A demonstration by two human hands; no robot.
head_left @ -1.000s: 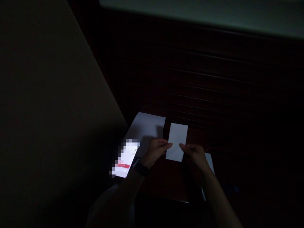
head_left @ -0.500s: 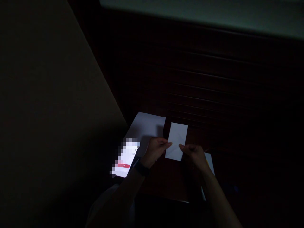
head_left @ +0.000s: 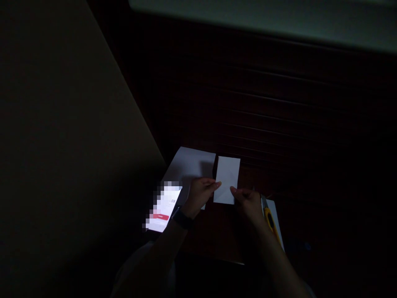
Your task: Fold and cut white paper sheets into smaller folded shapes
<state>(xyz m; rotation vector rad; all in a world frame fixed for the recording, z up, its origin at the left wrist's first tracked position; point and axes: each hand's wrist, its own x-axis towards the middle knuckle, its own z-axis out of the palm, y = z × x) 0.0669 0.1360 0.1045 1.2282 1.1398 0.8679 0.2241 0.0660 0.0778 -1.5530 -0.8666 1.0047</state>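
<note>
Between my two hands a small white rectangle of paper (head_left: pixel 228 176) is held above the dark wooden surface (head_left: pixel 214 244). My left hand (head_left: pixel 200 193) pinches its left edge, thumb on the face and fingers behind. On the opposite edge my right hand (head_left: pixel 248 202) grips it the same way, low down. Faint crease lines show on the paper. A larger white sheet (head_left: pixel 194 161) lies behind my left hand, which partly covers it. Beside my right forearm a yellow utility knife (head_left: pixel 271 222) rests on another white sheet (head_left: pixel 276 211), partly hidden by the arm.
A lit phone screen (head_left: pixel 164 207) glows at the left, near my watch (head_left: pixel 182 218). A pale slanted panel (head_left: pixel 77 124) borders the left side. Dark horizontal slats (head_left: pixel 263 97) rise behind, under a pale ledge (head_left: pixel 263 20). Most of the surroundings are in deep shadow.
Both hands have shifted slightly left and up with the small paper, which now stands straighter. My right arm has moved left, showing more of the utility knife.
</note>
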